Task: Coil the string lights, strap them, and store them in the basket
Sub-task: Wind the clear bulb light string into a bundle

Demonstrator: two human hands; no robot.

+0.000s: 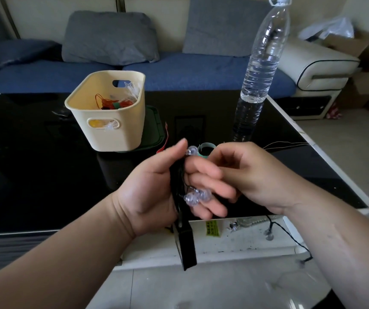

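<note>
My left hand [156, 192] holds a string of lights [193, 197] with clear bulbs on black wire; its black battery box [184, 241] hangs down from my palm. My right hand [252, 175] sits just right of it, fingers curled at the wire beside my left fingers. The loose black wire [290, 237] with more bulbs trails off the table's front right edge toward the floor. A cream basket [125, 130] stands behind on the black table, with red-wired and star-shaped lights inside. A green strap loop [205, 150] lies on the table behind my hands.
A tall clear water bottle [259, 70] stands right of the basket. The basket sits on a dark green lid [156, 130]. Thin wires [290, 144] lie at the right. The table's white edge [245, 241] is below my hands, a blue sofa behind.
</note>
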